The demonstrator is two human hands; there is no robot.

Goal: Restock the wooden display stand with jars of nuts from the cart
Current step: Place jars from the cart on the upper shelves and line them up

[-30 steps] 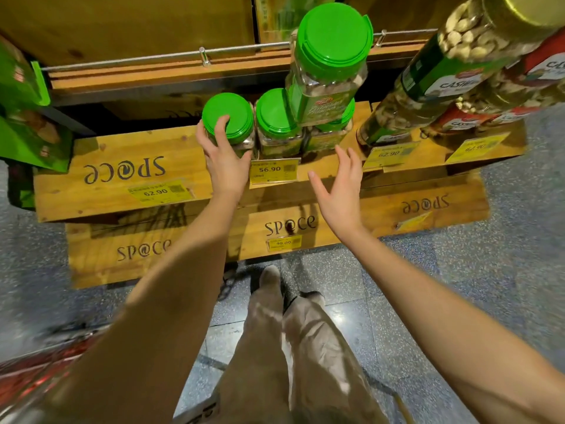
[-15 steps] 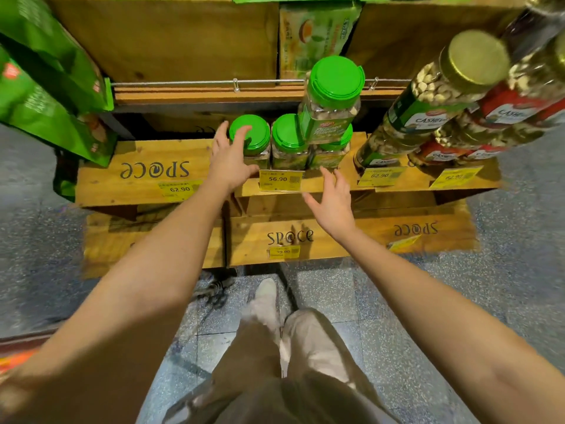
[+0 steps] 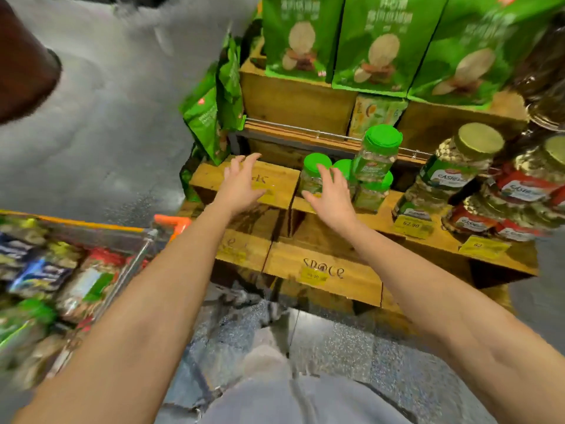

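Several green-lidded nut jars (image 3: pixel 315 172) stand on the wooden display stand (image 3: pixel 275 185), with one jar (image 3: pixel 379 154) stacked on top of them. My left hand (image 3: pixel 241 182) hovers open over the bare plank left of the jars and holds nothing. In front of the leftmost jar, my right hand (image 3: pixel 331 194) has its fingers spread and is empty. The cart (image 3: pixel 91 270) sits at the lower left, blurred, packed with jars and packets.
Gold-lidded cashew jars (image 3: pixel 458 172) lie stacked on the stand at the right. Green snack bags (image 3: pixel 367 44) stand on the tier above, and more hang at the stand's left end (image 3: pixel 214 117). The cart's orange handle (image 3: pixel 171 223) is near my left forearm. Grey floor lies to the left.
My left hand has come off the leftmost jar and moved left over the bare plank. My right hand rose toward the jars. The view swung left, bringing the cart into sight.
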